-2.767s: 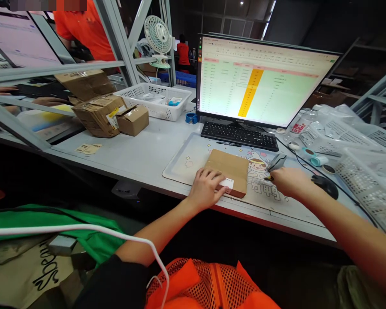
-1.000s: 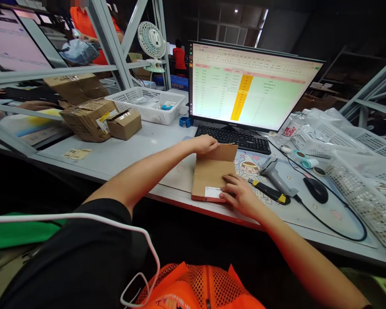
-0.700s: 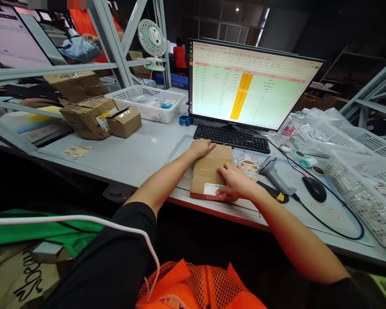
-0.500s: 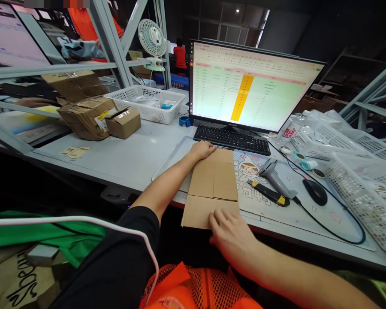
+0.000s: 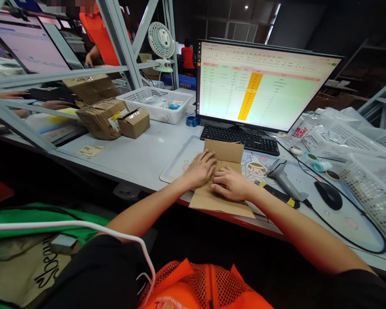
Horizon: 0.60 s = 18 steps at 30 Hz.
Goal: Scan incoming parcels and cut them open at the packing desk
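The left hand (image 5: 199, 170) and right hand (image 5: 231, 183) lie side by side, palms down, with fingers slightly spread. Both press flat and pinch nothing, and their fingertips nearly meet. Under them is an opened, flattened cardboard mailer (image 5: 227, 155), its long axis running from the person toward the keyboard (image 5: 239, 134). Neither hand is clearly nearer along that axis: both sit across its middle, the left over its left edge and the right more toward its right part.

The far flap stands clear of the hands and ends just short of the keyboard. The near flap reaches the front edge of the surface (image 5: 138, 156), with its left corner about at the edge. The mailer rests on a printed desk mat (image 5: 176, 169), which leaves open room to the left. On the right there is less room: a yellow-and-black utility knife (image 5: 278, 194) lies just beside the mailer's right edge, with a corded barcode scanner (image 5: 284, 180) beside the knife and a mouse (image 5: 328, 195) further right. Well beyond the left hand sit stacked cardboard boxes (image 5: 99, 118).
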Each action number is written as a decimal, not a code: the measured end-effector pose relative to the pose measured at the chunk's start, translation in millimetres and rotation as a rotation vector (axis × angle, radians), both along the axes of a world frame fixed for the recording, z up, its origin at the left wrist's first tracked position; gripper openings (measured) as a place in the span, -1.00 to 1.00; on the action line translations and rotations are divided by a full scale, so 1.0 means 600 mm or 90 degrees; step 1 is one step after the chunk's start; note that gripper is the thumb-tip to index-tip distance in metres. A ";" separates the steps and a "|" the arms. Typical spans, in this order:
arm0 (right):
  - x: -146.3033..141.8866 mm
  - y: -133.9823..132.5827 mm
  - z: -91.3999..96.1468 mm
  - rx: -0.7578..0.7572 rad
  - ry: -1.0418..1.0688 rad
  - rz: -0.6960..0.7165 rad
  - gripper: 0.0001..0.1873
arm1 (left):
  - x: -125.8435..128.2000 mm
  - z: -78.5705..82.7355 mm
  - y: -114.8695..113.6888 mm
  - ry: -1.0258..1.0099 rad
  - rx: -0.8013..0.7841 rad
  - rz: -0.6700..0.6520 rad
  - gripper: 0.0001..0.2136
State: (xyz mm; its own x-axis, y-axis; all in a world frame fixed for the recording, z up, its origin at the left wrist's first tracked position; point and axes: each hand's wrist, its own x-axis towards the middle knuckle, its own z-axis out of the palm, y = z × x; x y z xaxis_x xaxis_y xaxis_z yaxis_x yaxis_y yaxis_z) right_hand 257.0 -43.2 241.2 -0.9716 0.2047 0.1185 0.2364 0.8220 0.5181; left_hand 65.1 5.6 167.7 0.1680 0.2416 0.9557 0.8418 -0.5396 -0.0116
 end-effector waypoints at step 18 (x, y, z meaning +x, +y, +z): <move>0.242 -0.027 0.004 -0.498 0.690 -0.401 -0.81 | -0.008 0.052 0.000 0.284 0.218 -0.383 -0.57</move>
State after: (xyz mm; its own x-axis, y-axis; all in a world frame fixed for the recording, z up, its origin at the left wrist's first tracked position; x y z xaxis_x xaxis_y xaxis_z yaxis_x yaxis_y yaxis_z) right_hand 402.3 -59.4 243.6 -0.2120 0.9023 0.3754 0.6256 0.4204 -0.6572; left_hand 60.0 5.4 198.7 0.5573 -0.3036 0.7728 0.2876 -0.8025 -0.5227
